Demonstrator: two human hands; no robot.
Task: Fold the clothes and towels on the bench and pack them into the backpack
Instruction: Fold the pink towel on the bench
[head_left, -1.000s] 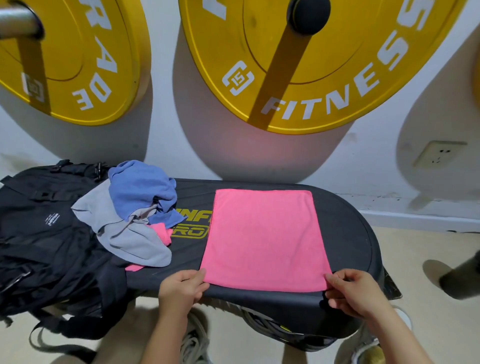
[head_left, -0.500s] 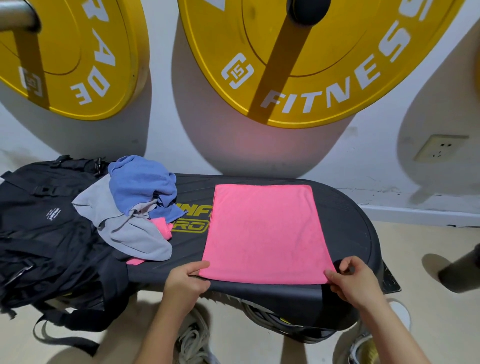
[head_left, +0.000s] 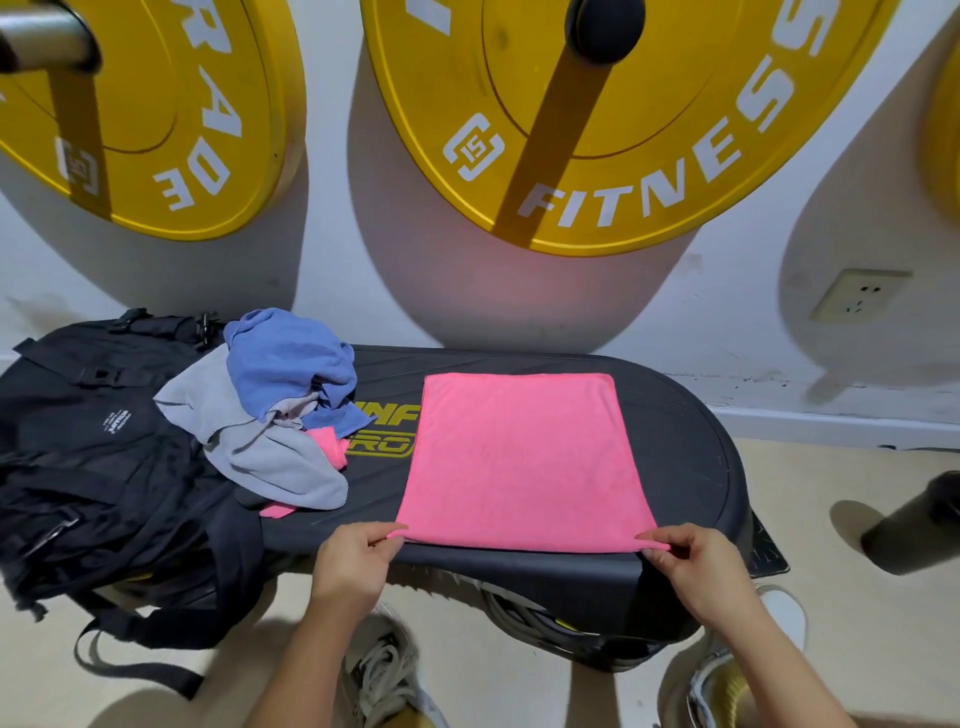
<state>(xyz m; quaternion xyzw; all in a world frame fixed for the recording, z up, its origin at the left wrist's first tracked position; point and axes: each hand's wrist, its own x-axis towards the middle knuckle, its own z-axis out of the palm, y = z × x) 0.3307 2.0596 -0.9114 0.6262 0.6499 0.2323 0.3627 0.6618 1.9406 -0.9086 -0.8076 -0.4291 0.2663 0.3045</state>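
Head view: a pink towel (head_left: 524, 457) lies spread flat on the right half of the black bench (head_left: 691, 457), its near edge along the bench's near edge; the left hand (head_left: 353, 566) pinches the towel's near left corner between thumb and forefinger, the other fingers curled under; the right hand (head_left: 696, 566) pinches the near right corner the same way, lifting it slightly off the bench; at the bench's left end a crumpled blue cloth (head_left: 285, 358) sits on a grey cloth (head_left: 270, 457), with a smaller pink cloth (head_left: 330, 447) peeking out beneath them; the black backpack (head_left: 93, 457) rests against that left end, partly under the grey cloth; two yellow weight plates (head_left: 597, 130) hang on the wall behind.
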